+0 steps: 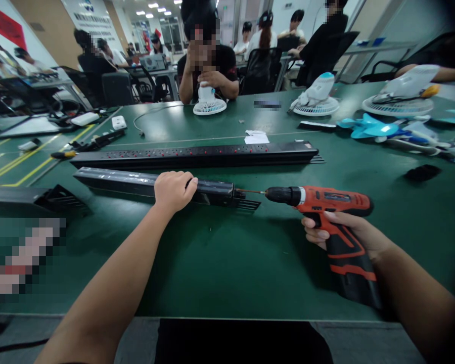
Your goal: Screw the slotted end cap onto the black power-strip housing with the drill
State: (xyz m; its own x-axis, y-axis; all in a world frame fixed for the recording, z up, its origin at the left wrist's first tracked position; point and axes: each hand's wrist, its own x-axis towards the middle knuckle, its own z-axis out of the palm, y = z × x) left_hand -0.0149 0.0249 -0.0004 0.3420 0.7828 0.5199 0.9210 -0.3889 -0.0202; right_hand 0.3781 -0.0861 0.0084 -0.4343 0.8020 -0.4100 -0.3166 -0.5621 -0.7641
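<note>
Left hand (173, 190) clamps the power strip housing (151, 184), long axis left-right; right hand (339, 230) grips the cordless drill (326, 202), bit in line at the housing's right end.

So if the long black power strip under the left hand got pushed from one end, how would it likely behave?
The power strip looks like a rigid bar, so it would probably slide or pivot as one piece, not flex. Its flat sides suggest it will not roll. The left hand presses it down while the drill in the right hand meets its end, hinting that it shifts easily on the green table.

Bright ceiling light, soft shadows, edges warped, corners dark.
</note>
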